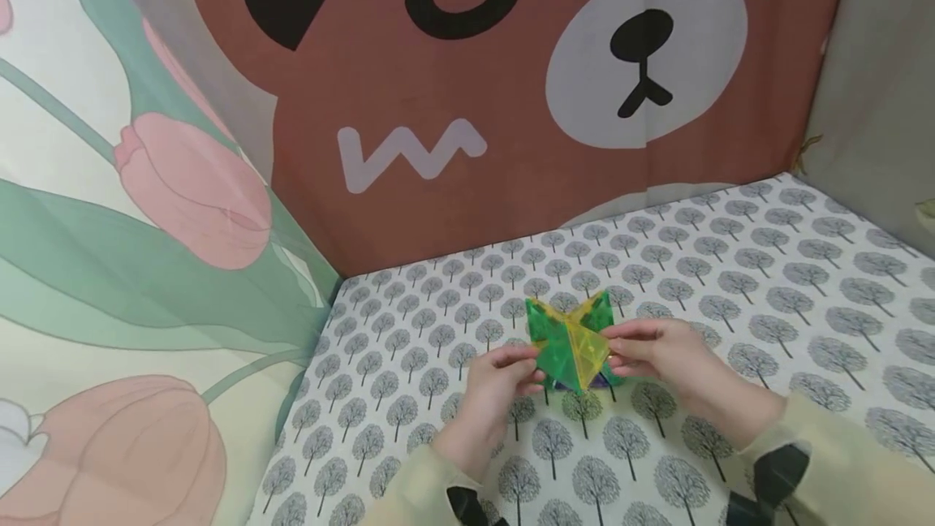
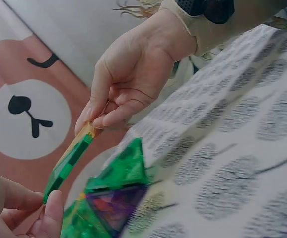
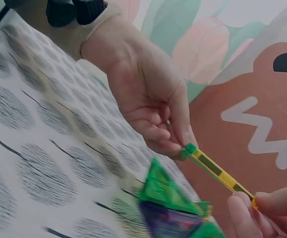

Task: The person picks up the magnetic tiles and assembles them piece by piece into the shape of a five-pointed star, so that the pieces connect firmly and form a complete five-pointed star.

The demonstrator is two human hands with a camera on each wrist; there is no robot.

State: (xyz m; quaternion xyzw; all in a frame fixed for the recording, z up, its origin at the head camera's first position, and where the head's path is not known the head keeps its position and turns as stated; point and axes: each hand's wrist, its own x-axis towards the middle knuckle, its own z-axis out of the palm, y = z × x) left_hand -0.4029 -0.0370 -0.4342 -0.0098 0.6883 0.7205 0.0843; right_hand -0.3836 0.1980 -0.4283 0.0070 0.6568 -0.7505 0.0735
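A green triangular magnetic tile (image 1: 558, 354) and a yellow triangular one (image 1: 588, 347) meet along an edge, tilted upright. My left hand (image 1: 497, 386) pinches the green side's corner between thumb and fingers. At the other end, my right hand (image 1: 668, 355) pinches the yellow side's corner. In the left wrist view, the held pair (image 2: 68, 167) appears nearly edge-on, stretched between both hands. Just behind and below it stands a small tile structure with a green triangle (image 2: 126, 166) and a purple triangle (image 2: 116, 206). The held tiles hide part of that structure in the head view.
The table (image 1: 438, 331) wears a white cloth printed with grey trees. At its back hangs a brown bear-print curtain (image 1: 409, 226), and a tulip-print curtain (image 1: 168, 291) borders the left side. A grey curtain (image 1: 876, 104) closes off the right.
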